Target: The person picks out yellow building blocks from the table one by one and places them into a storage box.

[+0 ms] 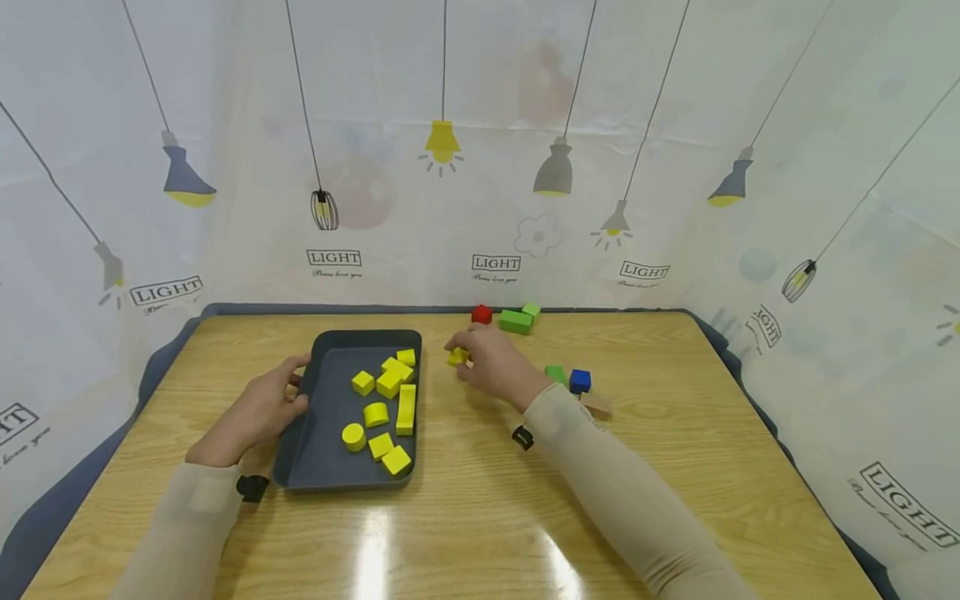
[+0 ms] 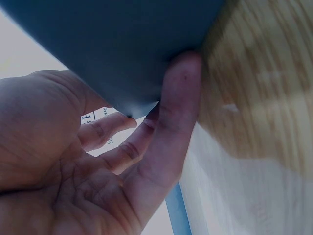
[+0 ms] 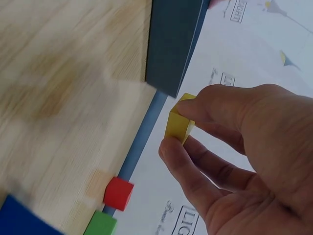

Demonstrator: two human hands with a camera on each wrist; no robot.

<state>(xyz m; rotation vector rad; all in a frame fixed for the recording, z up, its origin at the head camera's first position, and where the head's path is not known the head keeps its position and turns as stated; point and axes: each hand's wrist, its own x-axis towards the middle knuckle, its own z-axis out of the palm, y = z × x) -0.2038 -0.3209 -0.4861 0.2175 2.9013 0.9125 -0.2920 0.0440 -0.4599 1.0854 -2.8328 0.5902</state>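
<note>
A dark grey tray [image 1: 322,433] lies on the table, with several yellow blocks inside: cubes [image 1: 363,382], a cylinder [image 1: 354,437], a long bar [image 1: 406,410] and an arched piece [image 1: 376,414]. My left hand [image 1: 258,412] rests along the tray's left side. In the left wrist view its fairly straight little finger [image 2: 178,103] touches the tray's outer wall [image 2: 122,49]. To the right of the tray, my right hand [image 1: 495,362] pinches a small yellow block [image 3: 178,126] between thumb and fingertips. That block is held above the tabletop, partly covered by the fingers.
Near the back edge sit a red block [image 1: 482,314], a green bar [image 1: 515,322] and a smaller light green block [image 1: 532,309]. Beside the right forearm lie a green block [image 1: 555,373], a blue cube [image 1: 580,381] and a wood-coloured block [image 1: 597,406]. A printed cloth [image 1: 420,275] hangs behind the table.
</note>
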